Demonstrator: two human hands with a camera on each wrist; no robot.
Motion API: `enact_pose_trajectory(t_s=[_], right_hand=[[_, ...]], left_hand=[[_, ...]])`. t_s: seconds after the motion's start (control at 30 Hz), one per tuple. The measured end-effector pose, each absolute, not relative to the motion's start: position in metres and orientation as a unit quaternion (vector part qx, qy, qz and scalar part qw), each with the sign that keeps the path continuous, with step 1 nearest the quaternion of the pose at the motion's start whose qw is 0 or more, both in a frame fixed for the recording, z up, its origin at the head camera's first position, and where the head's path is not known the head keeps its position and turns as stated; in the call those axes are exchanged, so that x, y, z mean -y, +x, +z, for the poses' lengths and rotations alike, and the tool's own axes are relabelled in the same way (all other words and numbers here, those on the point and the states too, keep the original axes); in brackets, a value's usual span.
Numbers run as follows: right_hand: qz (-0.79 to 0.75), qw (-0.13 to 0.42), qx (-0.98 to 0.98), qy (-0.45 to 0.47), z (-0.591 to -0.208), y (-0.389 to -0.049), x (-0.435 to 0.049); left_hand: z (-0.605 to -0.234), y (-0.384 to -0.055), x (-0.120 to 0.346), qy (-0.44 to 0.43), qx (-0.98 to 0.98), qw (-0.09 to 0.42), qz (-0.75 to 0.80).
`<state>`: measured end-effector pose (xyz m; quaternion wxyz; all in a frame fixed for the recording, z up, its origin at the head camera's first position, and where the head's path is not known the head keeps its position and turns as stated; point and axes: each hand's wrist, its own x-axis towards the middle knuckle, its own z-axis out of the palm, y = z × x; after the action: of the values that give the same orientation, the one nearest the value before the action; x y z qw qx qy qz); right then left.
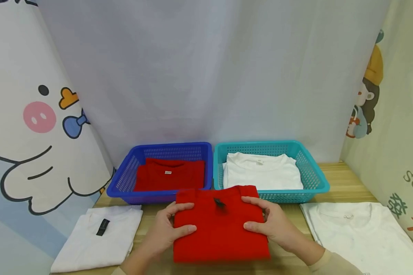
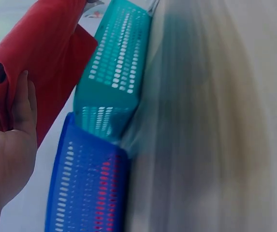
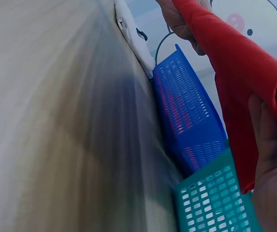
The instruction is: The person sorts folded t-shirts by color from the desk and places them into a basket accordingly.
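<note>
Both hands hold a folded red T-shirt [image 1: 221,233] up off the table, in front of two baskets. My left hand [image 1: 172,225] grips its left edge, thumb on top and fingers beneath; the left wrist view shows the folded layers between thumb and fingers. At the opposite edge my right hand [image 1: 273,223] pinches the shirt the same way. A dark neck label shows near the collar. Behind it, the blue basket [image 1: 124,179] contains a folded red shirt [image 1: 170,175]. Beside that, the teal basket [image 1: 313,175] contains folded white shirts [image 1: 261,172].
A folded white shirt with a black label [image 1: 99,238] lies at the left of the wooden table [image 1: 344,183]. Another folded white shirt [image 1: 361,233] lies at the right. A pale curtain [image 1: 210,76] hangs behind the baskets, with printed panels at both sides.
</note>
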<state>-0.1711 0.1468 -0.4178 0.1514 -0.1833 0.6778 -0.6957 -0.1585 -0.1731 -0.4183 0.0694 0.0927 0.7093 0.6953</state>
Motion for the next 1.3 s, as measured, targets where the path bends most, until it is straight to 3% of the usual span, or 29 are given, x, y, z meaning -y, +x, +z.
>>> enact_pose_trajectory(t_s=[0.4, 0.7, 1.3], right_hand=[[-0.678, 0.119, -0.701, -0.186, -0.387, -0.233, -0.109], [-0.681, 0.134, -0.691, -0.202, -0.377, -0.275, -0.077], [-0.611, 0.091, -0.763, -0.19, -0.387, -0.34, -0.015]], left_hand=[[-0.376, -0.212, 0.215, 0.128, -0.81, 0.012, 0.572], [-0.364, -0.244, 0.248, 0.124, -0.841, -0.008, 0.527], [-0.371, -0.307, 0.304, 0.066, -0.829, 0.028, 0.555]])
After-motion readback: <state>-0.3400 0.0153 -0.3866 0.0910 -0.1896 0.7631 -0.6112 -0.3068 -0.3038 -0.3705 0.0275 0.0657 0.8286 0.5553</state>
